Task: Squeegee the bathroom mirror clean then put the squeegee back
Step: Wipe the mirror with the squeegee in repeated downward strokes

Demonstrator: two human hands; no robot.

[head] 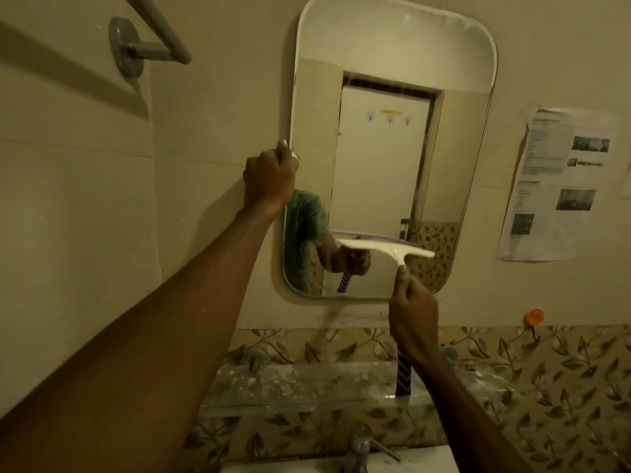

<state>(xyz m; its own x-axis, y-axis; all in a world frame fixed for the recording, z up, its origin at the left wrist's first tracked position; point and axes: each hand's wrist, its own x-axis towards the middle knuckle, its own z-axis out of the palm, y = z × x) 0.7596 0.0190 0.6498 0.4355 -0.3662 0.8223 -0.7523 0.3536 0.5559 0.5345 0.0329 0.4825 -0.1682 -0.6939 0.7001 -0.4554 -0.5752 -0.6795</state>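
The bathroom mirror (386,80) hangs on the cream wall, tall with rounded corners. My right hand (413,312) is shut on the squeegee (386,249), whose white blade lies flat against the lower part of the glass. Its dark striped handle runs down below my fist. My left hand (269,179) grips the mirror's left edge at mid height, fingers curled round the rim. The glass reflects a white door, a green sleeve and my hand with the squeegee.
A glass shelf (307,387) runs under the mirror above leaf-patterned tiles. A tap (358,445) stands over the basin at the bottom. A grey towel rail (150,39) is at the upper left. Printed papers (560,186) and an orange hook (534,317) are on the right wall.
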